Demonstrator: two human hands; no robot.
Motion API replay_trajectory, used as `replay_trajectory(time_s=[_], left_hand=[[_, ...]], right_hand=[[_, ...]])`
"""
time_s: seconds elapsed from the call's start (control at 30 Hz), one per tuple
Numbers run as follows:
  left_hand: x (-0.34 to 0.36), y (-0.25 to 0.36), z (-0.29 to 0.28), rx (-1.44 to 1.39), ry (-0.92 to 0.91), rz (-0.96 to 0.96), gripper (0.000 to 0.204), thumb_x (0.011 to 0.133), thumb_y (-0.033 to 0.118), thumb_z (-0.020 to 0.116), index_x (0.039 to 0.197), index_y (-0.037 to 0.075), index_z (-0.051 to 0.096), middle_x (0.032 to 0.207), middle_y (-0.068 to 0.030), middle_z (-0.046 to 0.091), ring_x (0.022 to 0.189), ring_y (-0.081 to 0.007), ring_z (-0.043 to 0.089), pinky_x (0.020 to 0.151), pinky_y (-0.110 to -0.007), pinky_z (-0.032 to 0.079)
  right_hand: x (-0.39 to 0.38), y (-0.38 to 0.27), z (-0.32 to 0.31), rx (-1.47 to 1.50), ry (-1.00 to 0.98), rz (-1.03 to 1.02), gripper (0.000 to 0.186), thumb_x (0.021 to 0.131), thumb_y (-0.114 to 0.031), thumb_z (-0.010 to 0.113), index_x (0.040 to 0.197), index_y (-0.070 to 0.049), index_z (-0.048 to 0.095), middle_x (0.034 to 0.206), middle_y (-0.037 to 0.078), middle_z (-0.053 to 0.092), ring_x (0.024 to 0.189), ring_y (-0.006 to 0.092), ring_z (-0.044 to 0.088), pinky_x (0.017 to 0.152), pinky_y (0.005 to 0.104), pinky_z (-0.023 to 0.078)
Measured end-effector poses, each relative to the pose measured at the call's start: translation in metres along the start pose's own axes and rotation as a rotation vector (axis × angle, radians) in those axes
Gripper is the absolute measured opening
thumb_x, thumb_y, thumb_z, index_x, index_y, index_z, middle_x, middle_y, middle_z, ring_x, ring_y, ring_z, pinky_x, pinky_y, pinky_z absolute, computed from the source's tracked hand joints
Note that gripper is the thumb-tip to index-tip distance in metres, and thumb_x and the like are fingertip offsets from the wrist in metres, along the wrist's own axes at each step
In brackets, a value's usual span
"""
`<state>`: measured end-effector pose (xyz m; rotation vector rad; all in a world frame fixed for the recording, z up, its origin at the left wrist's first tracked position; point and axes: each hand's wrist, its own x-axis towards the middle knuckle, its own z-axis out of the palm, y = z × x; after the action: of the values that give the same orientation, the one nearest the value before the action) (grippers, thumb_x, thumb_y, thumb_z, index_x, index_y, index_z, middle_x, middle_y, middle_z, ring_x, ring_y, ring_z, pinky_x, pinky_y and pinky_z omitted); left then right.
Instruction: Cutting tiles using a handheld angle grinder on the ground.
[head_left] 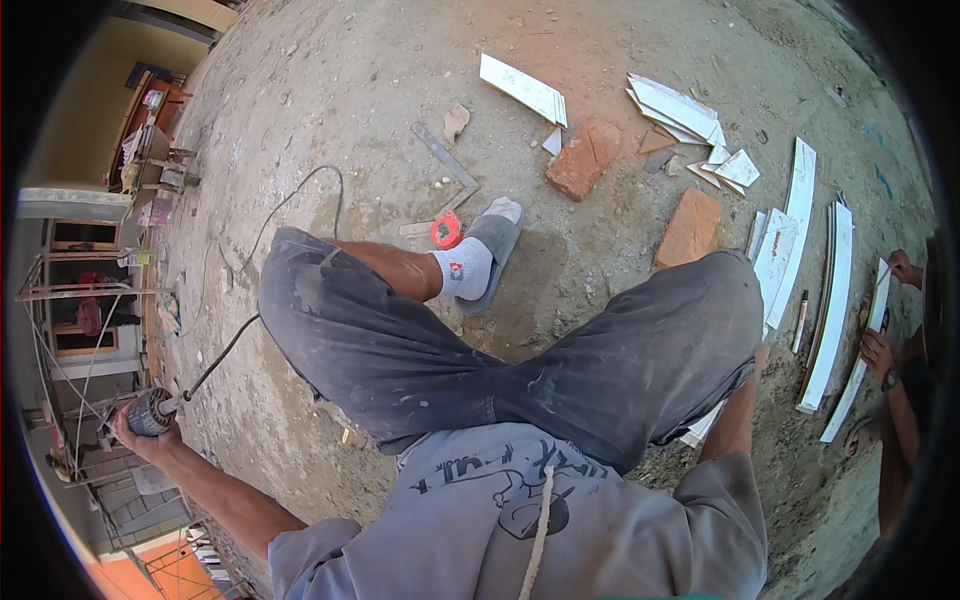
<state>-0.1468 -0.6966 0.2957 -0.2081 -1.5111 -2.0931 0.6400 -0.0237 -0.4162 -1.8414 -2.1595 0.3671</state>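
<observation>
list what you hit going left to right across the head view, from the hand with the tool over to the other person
left hand gripping a corded power tool → orange tape measure → sandalled foot in a white sock → two bricks → long white tile strips → another person's hands

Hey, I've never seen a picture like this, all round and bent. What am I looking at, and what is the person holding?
It is one view from a fisheye camera worn on a person's head, looking down, so straight edges bend. The person crouches on a dirt ground. Their left hand grips a corded power tool, its cable trailing off. The right hand is hidden behind the knee. Around lie white tile pieces, bricks, a metal square and a red tape measure. Another person's hands work at the right.
</observation>
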Motion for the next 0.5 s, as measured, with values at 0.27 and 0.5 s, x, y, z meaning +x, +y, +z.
replay_trajectory(time_s=[0.27, 0.5], left_hand=[[-0.008, -0.063, 0.016, 0.003, 0.101, 0.022, 0.015, 0.070, 0.014, 0.068, 0.084, 0.012, 0.063, 0.086, -0.0028, 0.063, 0.079, -0.0245, 0.064, 0.076, -0.042, 0.058], [-0.011, -0.143, 0.079, -0.085, -0.040, -0.199, 0.015, 0.071, 0.014, 0.069, 0.084, 0.013, 0.063, 0.088, -0.0008, 0.061, 0.081, -0.0203, 0.061, 0.076, -0.037, 0.055]], right_hand=[[-0.036, -0.153, -0.073, 0.179, -0.032, 0.206, 0.040, 0.086, -0.035, 0.066, 0.073, 0.003, 0.068, 0.059, 0.018, 0.060, 0.058, 0.0287, 0.064, 0.055, 0.0405, 0.046], [-0.027, -0.267, -0.135, 0.329, -0.137, 0.233, 0.045, 0.085, -0.041, 0.068, 0.084, 0.004, 0.070, 0.068, 0.018, 0.065, 0.065, 0.0273, 0.067, 0.060, 0.0390, 0.049]])
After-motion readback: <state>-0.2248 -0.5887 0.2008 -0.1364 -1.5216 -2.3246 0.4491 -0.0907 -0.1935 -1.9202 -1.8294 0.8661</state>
